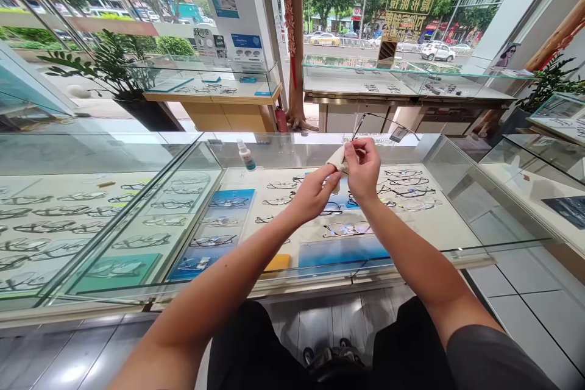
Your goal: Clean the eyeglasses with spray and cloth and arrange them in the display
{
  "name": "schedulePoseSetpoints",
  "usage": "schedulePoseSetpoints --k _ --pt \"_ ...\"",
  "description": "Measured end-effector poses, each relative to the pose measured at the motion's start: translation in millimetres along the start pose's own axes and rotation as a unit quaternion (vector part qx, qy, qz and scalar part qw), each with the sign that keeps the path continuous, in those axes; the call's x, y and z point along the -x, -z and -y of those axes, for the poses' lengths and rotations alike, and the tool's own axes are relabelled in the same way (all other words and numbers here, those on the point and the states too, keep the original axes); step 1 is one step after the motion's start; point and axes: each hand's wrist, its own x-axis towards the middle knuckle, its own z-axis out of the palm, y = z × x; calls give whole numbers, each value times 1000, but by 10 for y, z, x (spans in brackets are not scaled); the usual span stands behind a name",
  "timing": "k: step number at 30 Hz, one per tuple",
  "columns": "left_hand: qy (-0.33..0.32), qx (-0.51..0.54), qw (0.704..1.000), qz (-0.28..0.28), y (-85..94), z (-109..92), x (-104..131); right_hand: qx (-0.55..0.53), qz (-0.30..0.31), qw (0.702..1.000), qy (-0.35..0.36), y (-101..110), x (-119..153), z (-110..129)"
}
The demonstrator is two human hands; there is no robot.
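Note:
Both hands meet above the glass display case (388, 250). My left hand (314, 195) pinches a pale cloth (337, 159) from the left side. My right hand (364, 172) is closed on the other side, its thumb and fingers around a thin-framed pair of glasses (358, 128) and touching the cloth. One temple and part of the frame stick up above the right hand, with a dark tag or lens (399, 133) at the right. The part of the glasses between the hands is hidden by the fingers and cloth.
A small spray bottle (245, 155) stands on the glass, left of my hands. Rows of eyeglasses (409, 181) lie inside the case below. Another glass case (59, 219) adjoins at the left. Further cases, a potted plant (114, 73) and a wooden post (295, 42) stand by the window.

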Motion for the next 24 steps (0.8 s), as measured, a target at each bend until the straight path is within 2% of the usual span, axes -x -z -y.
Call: schedulePoseSetpoints --k 3,6,10,13,16,18,20,22,24 --pt "7 -5 999 -40 33 -17 -8 23 -2 1000 -6 28 -34 -6" --pt "18 -28 996 -86 191 -50 -60 46 -4 999 -8 55 -66 -1" --pt "71 -132 979 -139 628 -67 -168 38 -7 999 -31 92 -108 5" --pt "143 -271 939 -158 959 -56 -219 15 -4 999 -51 109 -137 -7" --pt "263 -368 884 -123 1165 -22 -227 7 0 998 -61 116 -151 -25" --pt "353 -406 841 -63 1242 21 -216 9 4 998 -62 117 -153 -36" --pt "416 -432 800 -11 1297 78 -197 10 9 998 -62 117 -153 -44" --pt "430 -446 785 3 1337 138 -173 3 12 998 -67 115 -153 -47" --pt "380 -459 802 -32 1353 186 -151 -9 29 996 -79 113 -157 -41"
